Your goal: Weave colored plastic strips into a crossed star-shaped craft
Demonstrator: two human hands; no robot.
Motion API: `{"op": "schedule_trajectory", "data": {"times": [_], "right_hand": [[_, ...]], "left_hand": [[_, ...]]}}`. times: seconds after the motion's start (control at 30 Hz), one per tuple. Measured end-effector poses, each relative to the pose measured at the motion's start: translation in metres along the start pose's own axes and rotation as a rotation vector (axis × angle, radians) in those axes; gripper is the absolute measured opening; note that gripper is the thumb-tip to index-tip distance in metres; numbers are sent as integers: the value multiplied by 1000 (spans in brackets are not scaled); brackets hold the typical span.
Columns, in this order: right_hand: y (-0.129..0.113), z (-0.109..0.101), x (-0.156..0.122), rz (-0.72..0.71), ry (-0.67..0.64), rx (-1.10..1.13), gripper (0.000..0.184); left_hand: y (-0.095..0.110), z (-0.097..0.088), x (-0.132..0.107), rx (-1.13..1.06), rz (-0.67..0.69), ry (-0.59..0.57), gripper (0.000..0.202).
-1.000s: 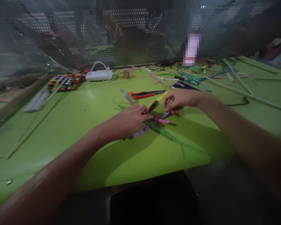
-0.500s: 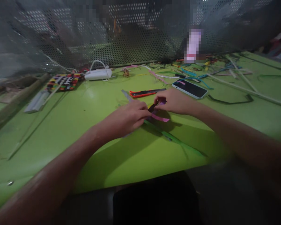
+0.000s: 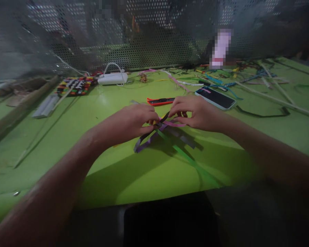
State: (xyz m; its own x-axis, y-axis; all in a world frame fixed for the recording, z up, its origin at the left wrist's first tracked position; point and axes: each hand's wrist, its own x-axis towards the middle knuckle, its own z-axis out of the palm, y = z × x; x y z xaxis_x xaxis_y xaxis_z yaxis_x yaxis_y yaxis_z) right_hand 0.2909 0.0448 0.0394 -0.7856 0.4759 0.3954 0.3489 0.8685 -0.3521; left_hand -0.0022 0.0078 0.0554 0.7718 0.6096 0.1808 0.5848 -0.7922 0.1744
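Both my hands work on a small bundle of crossed flat strips above the green table. My left hand (image 3: 139, 120) pinches the bundle where the strips meet, its thumb below and fingers curled over. My right hand (image 3: 193, 113) has its fingers closed on a dark strip (image 3: 165, 118) that slants up out of the crossing. A pink strip (image 3: 173, 124) runs beneath the right fingers. Toward me and to the right hangs a green strip (image 3: 187, 157). A purple strip (image 3: 148, 142) bends below my left hand. The crossing itself is partly hidden by my fingers.
Behind my hands lies a red-and-black utility knife (image 3: 161, 101), with a phone (image 3: 216, 97) to its right. A white power bank-like box (image 3: 112, 78) and a colourful woven piece (image 3: 76, 85) are at back left. Loose strips (image 3: 221, 80) lie along the mesh panel (image 3: 149, 51).
My hands have moved slightly apart, the left one to the left. More of the strip bundle shows, with a purple and grey loop now visible below my left hand. The view has shifted a little.
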Motion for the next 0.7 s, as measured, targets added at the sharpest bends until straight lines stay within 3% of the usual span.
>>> {"op": "schedule_trajectory", "data": {"times": [0.27, 0.53, 0.7], "right_hand": [[13, 12, -1, 56, 117, -25, 17], [28, 20, -1, 109, -79, 16, 26], [22, 15, 1, 126, -155, 20, 33]], "left_hand": [[7, 8, 6, 15, -32, -115, 23], [6, 19, 8, -10, -6, -128, 22], [5, 19, 8, -32, -9, -126, 20]]}}
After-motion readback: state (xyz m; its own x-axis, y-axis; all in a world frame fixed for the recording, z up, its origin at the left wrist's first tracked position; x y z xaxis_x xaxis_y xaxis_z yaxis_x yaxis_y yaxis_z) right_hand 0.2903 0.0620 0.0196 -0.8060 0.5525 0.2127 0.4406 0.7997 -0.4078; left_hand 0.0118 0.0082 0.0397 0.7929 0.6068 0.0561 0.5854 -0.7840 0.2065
